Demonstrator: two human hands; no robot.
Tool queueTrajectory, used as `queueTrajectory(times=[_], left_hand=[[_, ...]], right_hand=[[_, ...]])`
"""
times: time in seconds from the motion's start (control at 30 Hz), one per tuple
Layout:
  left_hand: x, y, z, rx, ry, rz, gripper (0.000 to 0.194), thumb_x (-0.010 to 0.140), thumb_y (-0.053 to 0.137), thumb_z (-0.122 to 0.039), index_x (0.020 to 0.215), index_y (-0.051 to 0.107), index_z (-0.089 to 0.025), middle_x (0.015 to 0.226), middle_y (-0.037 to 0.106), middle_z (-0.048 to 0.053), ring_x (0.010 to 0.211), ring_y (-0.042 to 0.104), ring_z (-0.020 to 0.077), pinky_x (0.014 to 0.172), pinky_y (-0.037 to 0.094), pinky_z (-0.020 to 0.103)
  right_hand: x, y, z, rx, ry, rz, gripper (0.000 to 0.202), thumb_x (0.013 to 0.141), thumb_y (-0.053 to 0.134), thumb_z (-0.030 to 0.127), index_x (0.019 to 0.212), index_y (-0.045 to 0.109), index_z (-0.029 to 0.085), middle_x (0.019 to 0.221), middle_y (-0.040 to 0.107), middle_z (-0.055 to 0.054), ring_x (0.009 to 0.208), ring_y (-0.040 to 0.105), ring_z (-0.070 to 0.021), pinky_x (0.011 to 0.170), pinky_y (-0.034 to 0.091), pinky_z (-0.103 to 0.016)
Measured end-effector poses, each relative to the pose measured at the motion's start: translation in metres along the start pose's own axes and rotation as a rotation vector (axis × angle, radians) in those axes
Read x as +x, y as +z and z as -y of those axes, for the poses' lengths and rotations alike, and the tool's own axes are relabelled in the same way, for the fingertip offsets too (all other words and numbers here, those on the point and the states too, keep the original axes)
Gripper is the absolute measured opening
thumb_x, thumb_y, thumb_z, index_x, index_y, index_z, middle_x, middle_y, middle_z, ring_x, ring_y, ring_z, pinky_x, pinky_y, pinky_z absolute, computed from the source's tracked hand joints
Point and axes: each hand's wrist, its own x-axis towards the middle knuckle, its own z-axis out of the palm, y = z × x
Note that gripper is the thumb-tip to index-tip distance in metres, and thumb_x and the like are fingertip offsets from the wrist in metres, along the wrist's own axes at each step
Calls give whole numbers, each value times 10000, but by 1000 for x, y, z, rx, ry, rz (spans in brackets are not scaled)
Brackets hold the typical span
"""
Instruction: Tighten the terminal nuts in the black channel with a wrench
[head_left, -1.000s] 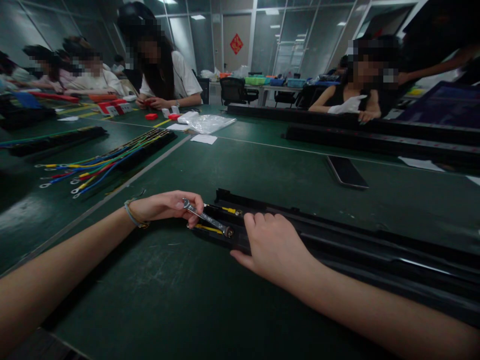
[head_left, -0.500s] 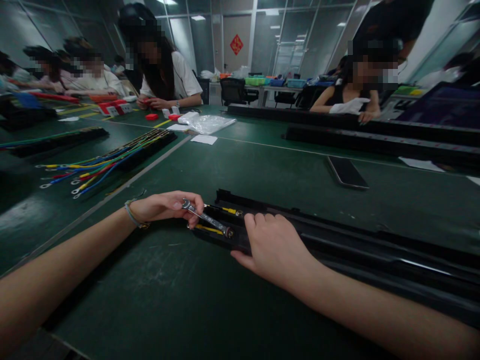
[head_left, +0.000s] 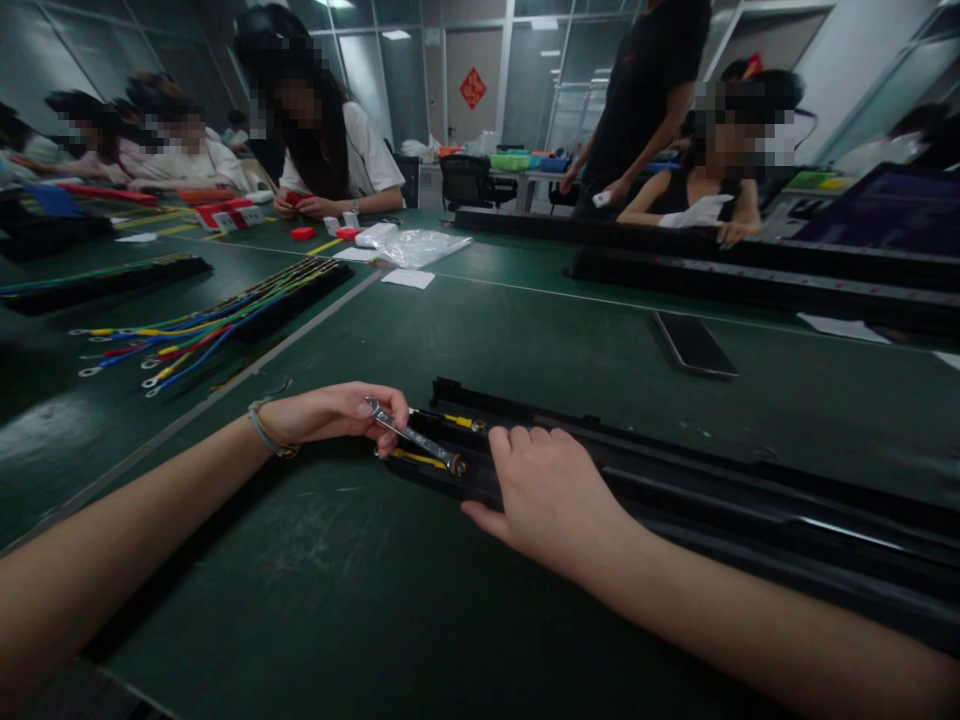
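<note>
We see our left hand reaching in from the left, its fingers pinched closed around the near end of a small silver metal spanner. The spanner slants down to the right, and its far end sits on a fastener inside the open end of a long black plastic housing that lies across the dark green worktop. Thin yellow wires run along the housing's open end, just beside the spanner. A thin bracelet circles our left wrist.

Our right hand lies palm down on the housing just to the right of the spanner's far end, fingers curled over its top edge and thumb along the near side, pressing on it rather than closing around anything.

Farther back on the worktop a dark flat phone lies face up, well apart from the housing. To the left a bundle of coloured wires with ring terminals fans out of another black housing. A clear plastic bag and a white slip of paper lie near the seated person in a white shirt opposite. More long black housings stretch along the right, where another person sits and a person in dark clothes stands.
</note>
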Motion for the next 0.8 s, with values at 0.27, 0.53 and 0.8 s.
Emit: queueTrajectory(times=[0.27,0.53,0.8], left_hand=[[1,3,-2,11,-5,-15,280,737,528,-361,875,521,-118,734,529,40,695,482,174,672,416,264],[1,4,-3,39,-13,-26,255,754,511,-350,871,515,-124,737,522,39,699,484,175,676,414,272],[2,6,-5,37,-18,-30,236,768,519,-329,873,526,-118,741,529,34,696,487,164,669,407,260]], right_hand=[[0,-1,0,2,8,-4,468,708,399,553,905,501,141,770,564,-99,690,519,-218,611,364,-343],[0,-2,0,-14,6,14,482,719,384,552,930,496,133,785,571,-109,710,528,-222,630,368,-349],[0,-2,1,3,11,-7,468,704,410,545,901,506,132,767,571,-108,692,524,-219,622,371,-345]])
